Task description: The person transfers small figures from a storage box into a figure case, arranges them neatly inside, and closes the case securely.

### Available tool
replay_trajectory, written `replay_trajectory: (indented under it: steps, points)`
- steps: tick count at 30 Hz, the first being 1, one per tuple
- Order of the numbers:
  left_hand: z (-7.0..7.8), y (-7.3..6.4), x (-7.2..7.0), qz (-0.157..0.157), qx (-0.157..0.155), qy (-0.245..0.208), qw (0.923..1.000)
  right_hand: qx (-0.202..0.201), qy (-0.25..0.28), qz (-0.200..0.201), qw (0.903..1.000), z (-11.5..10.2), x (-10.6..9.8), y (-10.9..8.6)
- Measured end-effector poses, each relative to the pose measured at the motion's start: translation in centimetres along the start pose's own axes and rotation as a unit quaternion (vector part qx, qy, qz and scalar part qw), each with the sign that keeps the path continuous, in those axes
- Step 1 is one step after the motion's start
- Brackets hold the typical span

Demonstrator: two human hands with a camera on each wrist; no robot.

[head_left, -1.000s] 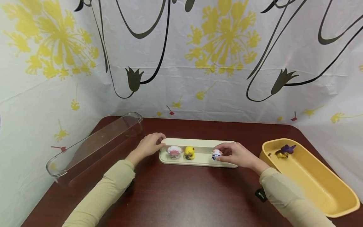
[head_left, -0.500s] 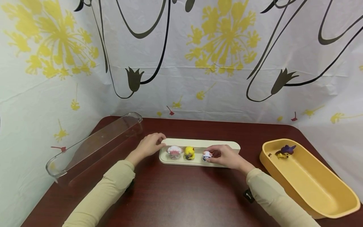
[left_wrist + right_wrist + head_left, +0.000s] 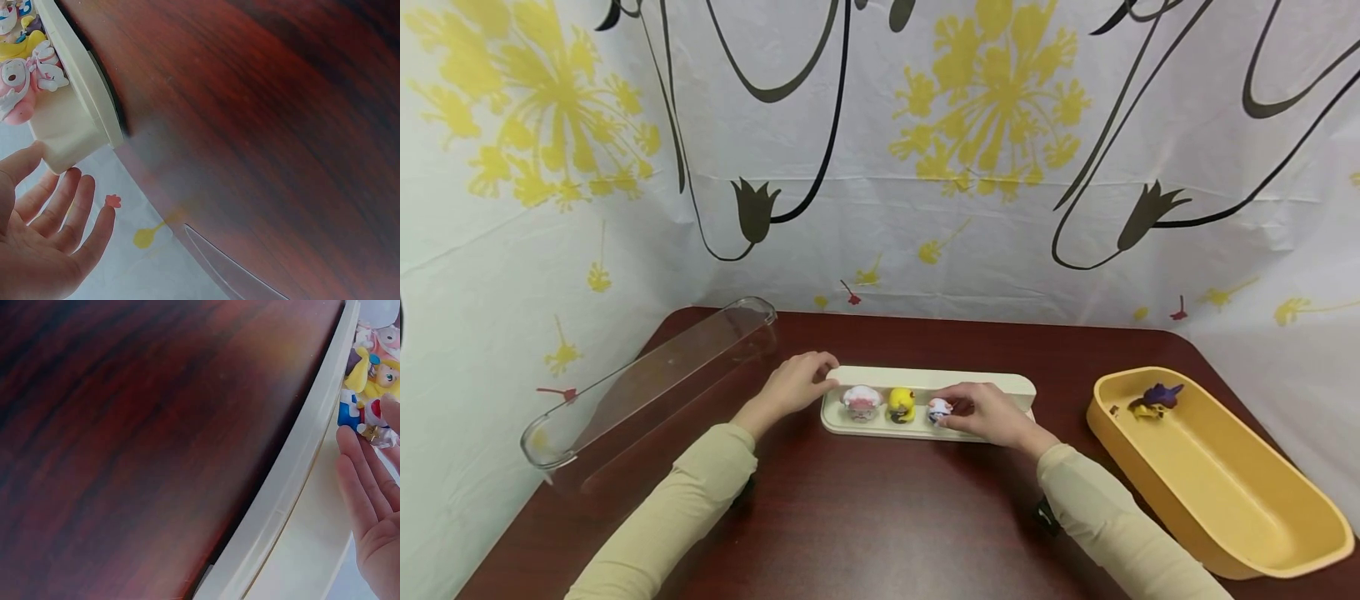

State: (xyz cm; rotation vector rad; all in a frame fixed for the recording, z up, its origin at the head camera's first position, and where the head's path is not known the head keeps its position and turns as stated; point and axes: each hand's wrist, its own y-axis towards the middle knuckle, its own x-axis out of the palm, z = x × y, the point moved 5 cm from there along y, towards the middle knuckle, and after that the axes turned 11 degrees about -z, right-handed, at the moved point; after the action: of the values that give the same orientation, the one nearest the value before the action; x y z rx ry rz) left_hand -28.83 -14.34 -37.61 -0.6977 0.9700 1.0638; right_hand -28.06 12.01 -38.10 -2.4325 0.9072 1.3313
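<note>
On the table lies a long cream display base [image 3: 880, 427] with a raised rear ledge. At its left end, my left hand [image 3: 796, 383] rests thumb and fingertips against the corner, the fingers loosely extended in the left wrist view. A pink-and-white figurine [image 3: 861, 403] and a yellow-haired figurine [image 3: 901, 405] stand side by side on the base. My right hand [image 3: 988, 412] pinches a small white figurine [image 3: 938, 411] in blue clothes with a red bow, just right of the yellow one. In the right wrist view this figurine [image 3: 351, 412] is partly hidden by the thumb.
A yellow bin [image 3: 1217, 475] stands at the right, with a purple-and-yellow figurine [image 3: 1154, 400] in its far end. At the left lies a long clear plastic cover [image 3: 655, 383]. A patterned cloth [image 3: 865, 167] hangs behind the dark wooden table [image 3: 880, 517].
My right hand has moved left along the base with the white figurine, bringing it close to the yellow-haired one. The left hand has stayed in place.
</note>
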Motion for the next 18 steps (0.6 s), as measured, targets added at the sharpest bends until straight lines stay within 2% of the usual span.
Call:
replay_trajectory:
  steps: [8,18]
  points:
    - [-0.04,0.01,0.07,-0.001,-0.001,0.000,1.0000,0.007,-0.011,0.006,0.9999,0.29,0.05,-0.01]
    - [0.32,-0.15,-0.12,0.005,0.007,0.006,0.9999,-0.014,-0.047,0.033,0.9983,0.49,0.25,-0.13]
